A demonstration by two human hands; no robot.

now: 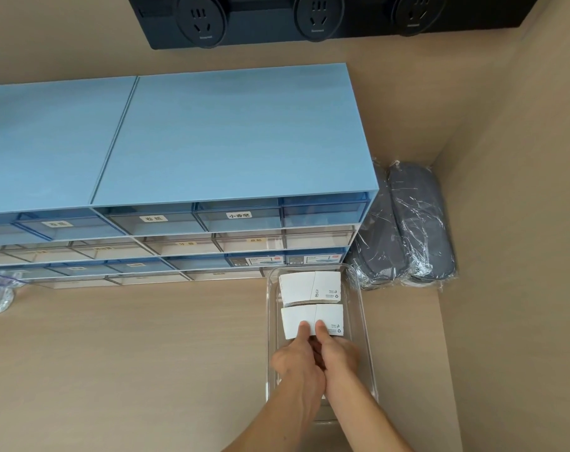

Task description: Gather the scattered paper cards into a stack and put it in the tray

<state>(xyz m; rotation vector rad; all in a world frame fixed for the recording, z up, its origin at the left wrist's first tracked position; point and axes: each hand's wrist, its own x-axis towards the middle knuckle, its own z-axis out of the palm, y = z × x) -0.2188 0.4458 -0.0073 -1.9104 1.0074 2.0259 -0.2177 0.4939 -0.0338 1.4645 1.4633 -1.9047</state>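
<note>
Your left hand (295, 360) and your right hand (337, 353) are side by side, touching, inside the clear tray (363, 308). Both grip the near edge of one stack of cards (311, 319), with a thumb of each hand lying on top of it. The cards are white, slightly curved like a fan, with a fold line down the middle and small grey print at the right corner. Just beyond your fingers, further into the tray, a second stack (309, 288) of the same cards lies flat; its layered edges show. Beyond the tray stands a blue drawer cabinet (231, 138), and to the right of your hands lie grey wrapped pouches (407, 230).
</note>
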